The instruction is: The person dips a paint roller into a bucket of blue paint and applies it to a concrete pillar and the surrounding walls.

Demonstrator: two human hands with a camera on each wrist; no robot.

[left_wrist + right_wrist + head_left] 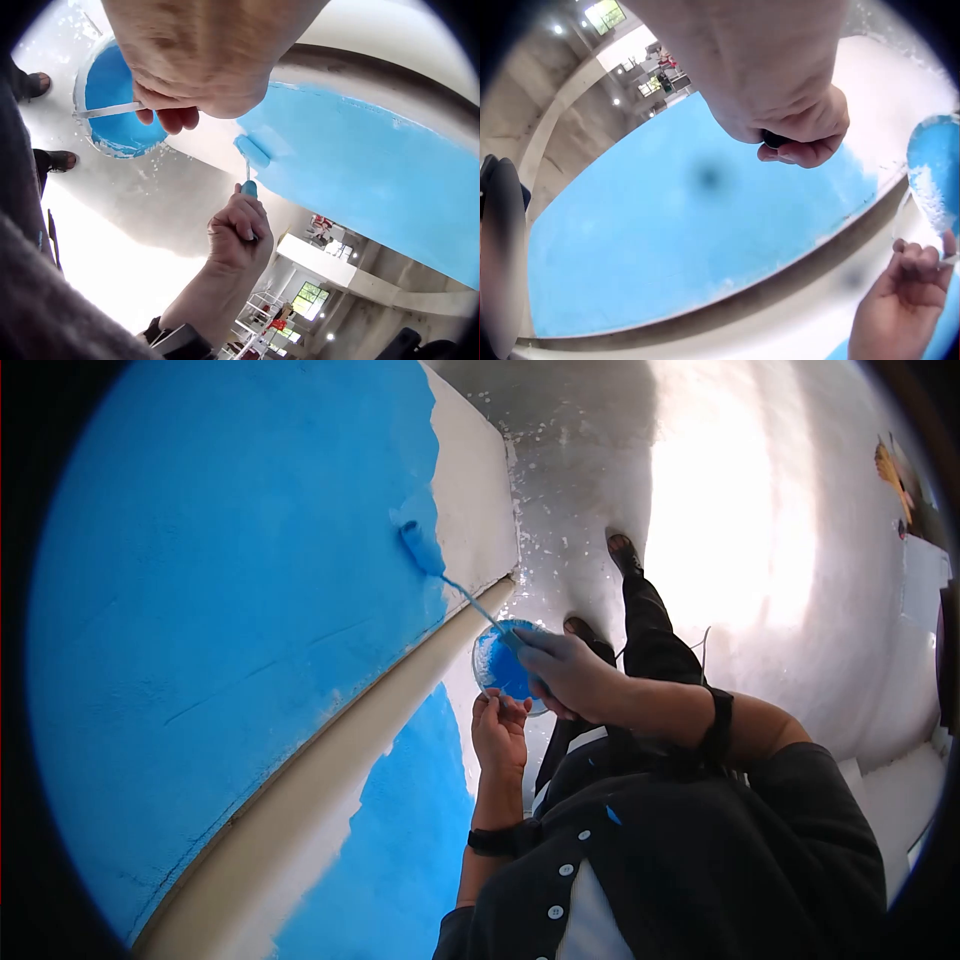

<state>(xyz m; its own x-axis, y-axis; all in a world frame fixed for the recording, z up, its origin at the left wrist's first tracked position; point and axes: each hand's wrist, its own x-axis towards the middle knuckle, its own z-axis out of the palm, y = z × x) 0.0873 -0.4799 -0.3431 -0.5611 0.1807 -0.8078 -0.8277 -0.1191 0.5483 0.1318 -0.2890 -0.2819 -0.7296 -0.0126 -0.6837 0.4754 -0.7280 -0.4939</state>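
My right hand (577, 674) grips the handle of a small paint roller (422, 548), its blue sleeve up against the painted wall (250, 530). Below the hands is a round bucket (81, 82) of blue paint, its inner wall smeared with white and blue. The fingers of my left hand (500, 732) curl round the bucket's white bail handle (112, 111). In the right wrist view the roller is hidden behind the right hand (787, 112), where only the dark end of its handle shows.
A pale ledge (330, 760) runs along the wall's foot, with more blue paint below it. Unpainted white wall (470, 480) borders the blue. White spatters dot the grey floor (570, 480), where the person's feet stand. White scaffolding (259, 311) stands in the background.
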